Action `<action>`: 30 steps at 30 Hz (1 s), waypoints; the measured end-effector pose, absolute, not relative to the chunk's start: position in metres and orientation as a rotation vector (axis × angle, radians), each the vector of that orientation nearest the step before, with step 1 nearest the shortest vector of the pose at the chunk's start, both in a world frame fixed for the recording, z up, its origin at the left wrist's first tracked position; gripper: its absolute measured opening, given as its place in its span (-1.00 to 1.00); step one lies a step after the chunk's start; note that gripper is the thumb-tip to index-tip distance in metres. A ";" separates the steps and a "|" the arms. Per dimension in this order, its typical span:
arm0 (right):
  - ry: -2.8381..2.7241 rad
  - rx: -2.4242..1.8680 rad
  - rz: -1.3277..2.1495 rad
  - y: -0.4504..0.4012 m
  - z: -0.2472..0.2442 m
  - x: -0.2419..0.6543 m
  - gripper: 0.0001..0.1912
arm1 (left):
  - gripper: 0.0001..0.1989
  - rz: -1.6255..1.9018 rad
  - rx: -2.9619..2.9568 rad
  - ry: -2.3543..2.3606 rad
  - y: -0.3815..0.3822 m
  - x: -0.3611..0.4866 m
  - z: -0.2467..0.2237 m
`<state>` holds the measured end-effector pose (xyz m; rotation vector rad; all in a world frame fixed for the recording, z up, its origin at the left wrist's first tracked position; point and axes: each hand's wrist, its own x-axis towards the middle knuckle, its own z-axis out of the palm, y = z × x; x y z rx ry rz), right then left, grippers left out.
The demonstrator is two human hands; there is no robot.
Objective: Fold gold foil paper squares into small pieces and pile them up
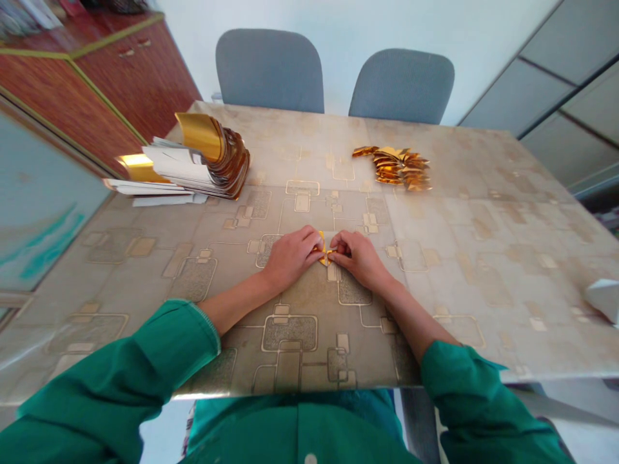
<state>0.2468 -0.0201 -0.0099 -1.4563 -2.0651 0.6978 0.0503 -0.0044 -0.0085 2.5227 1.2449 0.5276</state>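
The left hand (290, 256) and right hand (360, 260) pinched a small gold paper piece (325, 250) from both sides, steadying it, with more folded pieces (394, 167) piled ahead.

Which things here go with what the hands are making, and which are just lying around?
Part of the job:
left hand
right hand
small folded gold paper
stack of gold paper strips
pile of folded gold pieces

Just lying about:
white object
grey chairs
wooden cabinet
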 end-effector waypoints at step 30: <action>-2.218 -1.386 0.638 -0.022 -0.006 0.249 -0.91 | -0.89 0.493 2.375 1.075 0.007 0.044 -0.006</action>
